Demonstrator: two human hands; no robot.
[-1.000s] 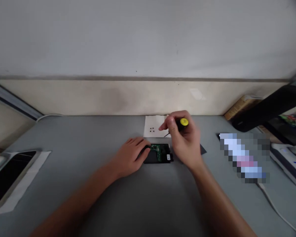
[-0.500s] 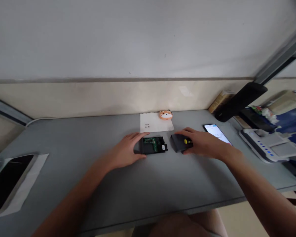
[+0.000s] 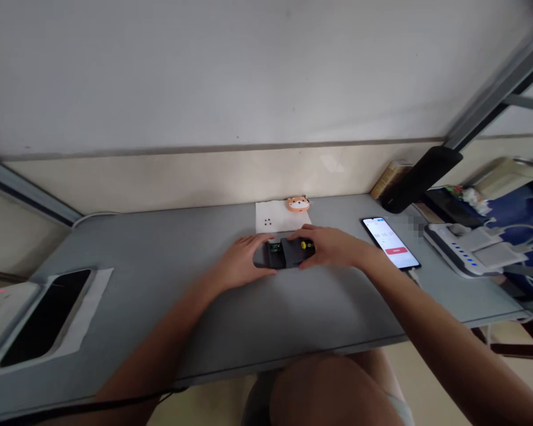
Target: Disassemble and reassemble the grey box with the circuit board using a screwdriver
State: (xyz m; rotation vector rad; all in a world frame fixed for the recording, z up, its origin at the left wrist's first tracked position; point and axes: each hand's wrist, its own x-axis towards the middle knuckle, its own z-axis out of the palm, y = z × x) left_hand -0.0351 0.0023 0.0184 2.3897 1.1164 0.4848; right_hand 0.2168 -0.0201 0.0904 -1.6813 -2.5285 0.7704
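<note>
Left hand [image 3: 244, 257]: fingers and thumb spread in a C around the left end of the device [image 3: 275, 248], fingertips at its far edge, thumb at the near one. Whether they press on it, I cannot tell from where I stand. A strip of green board shows just beyond the left fingertips, between the two hands.

Right hand [image 3: 331, 245]: thumb and fingers pinching the cover [image 3: 291, 253] by its near and far edges. Cover is dark, slightly tilted, and lies over the device's right part as I see it — contact between the two not clear. A yellow spot [image 3: 304, 244] shows in the gap between right thumb and fingers; what it belongs to, not resolved.

Beyond the fingertips of both hands: white paper [image 3: 284, 219] flat on the desk [image 3: 249, 325]. On it, four small dark screws [image 3: 267, 222] in a cluster, just past the left fingertips. Orange case [image 3: 298, 204] with an animal face at the paper's far edge, beyond the right fingers.

To the right of the right fingers, past the wrist: phone [image 3: 391, 244], screen lit, red button showing. Farther right — power strip [image 3: 459, 251] with white plugs. Well left of the left fingers: dark-screened tablet [image 3: 48, 316] on a white sheet [image 3: 91, 302].
</note>
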